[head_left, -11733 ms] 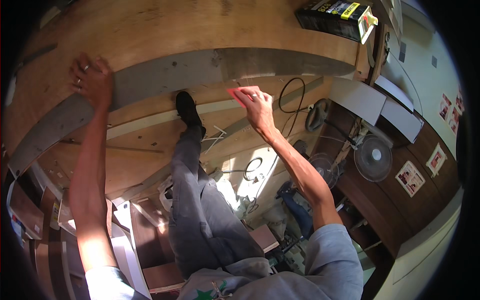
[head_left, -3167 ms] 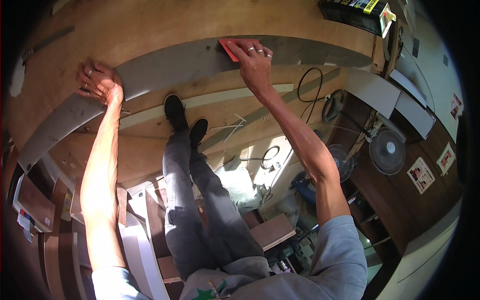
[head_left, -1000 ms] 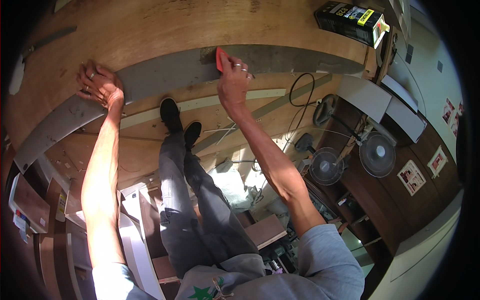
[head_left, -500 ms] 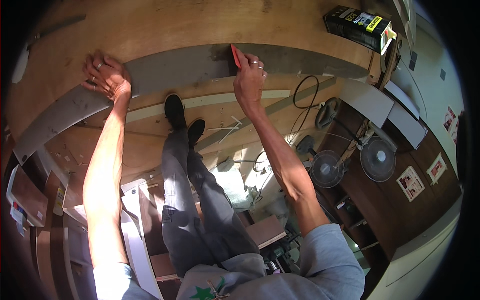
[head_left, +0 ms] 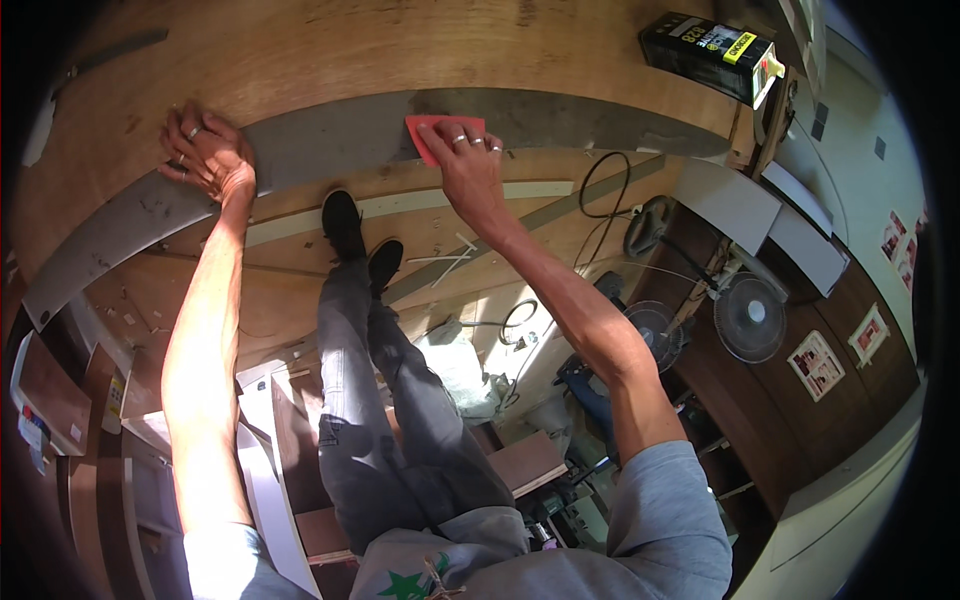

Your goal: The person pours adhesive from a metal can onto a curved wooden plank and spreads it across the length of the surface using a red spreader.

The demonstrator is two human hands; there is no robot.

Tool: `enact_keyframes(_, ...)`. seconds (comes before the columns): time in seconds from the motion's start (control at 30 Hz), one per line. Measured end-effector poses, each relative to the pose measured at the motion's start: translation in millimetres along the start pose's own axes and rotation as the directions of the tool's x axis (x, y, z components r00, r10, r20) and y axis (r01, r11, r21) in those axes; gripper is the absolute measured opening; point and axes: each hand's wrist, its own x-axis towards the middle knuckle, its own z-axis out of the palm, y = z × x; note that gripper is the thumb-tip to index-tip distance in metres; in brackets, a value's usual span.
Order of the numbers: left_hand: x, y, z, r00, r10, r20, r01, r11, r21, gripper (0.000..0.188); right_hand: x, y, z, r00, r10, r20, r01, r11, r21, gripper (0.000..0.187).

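A long grey strip (head_left: 310,130) lies along the near edge of a wooden board (head_left: 330,50), with dark smears on part of its face. Between the thumb and fingers of my right hand (head_left: 470,175) is a flat red spreader (head_left: 428,130), its face turned toward me and touching the strip near its middle. My left hand (head_left: 210,155) rests with spread fingers on the left part of the strip and the board beside it, holding nothing. Rings show on both hands.
A black rectangular can (head_left: 705,55) with a pale spout lies at the board's far right. Below on the right are two fans (head_left: 750,317) and a looping black cable (head_left: 610,180). White offcuts (head_left: 455,260) and stacked panels (head_left: 290,430) surround my legs.
My right hand has moved left and slightly down along the strip. The red spreader has turned from edge-on to flat. My left hand stays in place.
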Motion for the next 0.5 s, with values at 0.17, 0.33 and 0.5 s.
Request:
enact_keyframes(0.17,0.3,1.6,1.2,1.000,0.007,-0.001,-0.007,1.000,-0.014,0.038,-20.6,12.8,-3.8,0.996,-0.089,0.022,0.089,0.996,0.014,0.048)
enact_keyframes(0.33,0.2,1.7,1.0,1.000,0.000,0.002,0.000,1.000,-0.003,0.038,-42.8,11.4,-7.8,0.992,-0.088,0.090,0.086,0.996,0.030,0.047)
enact_keyframes(0.5,1.9,-0.6,2.4,1.000,0.010,0.005,-0.010,0.999,0.036,0.039,-56.3,11.7,-16.5,0.986,-0.048,0.158,0.036,0.996,0.076,0.050)
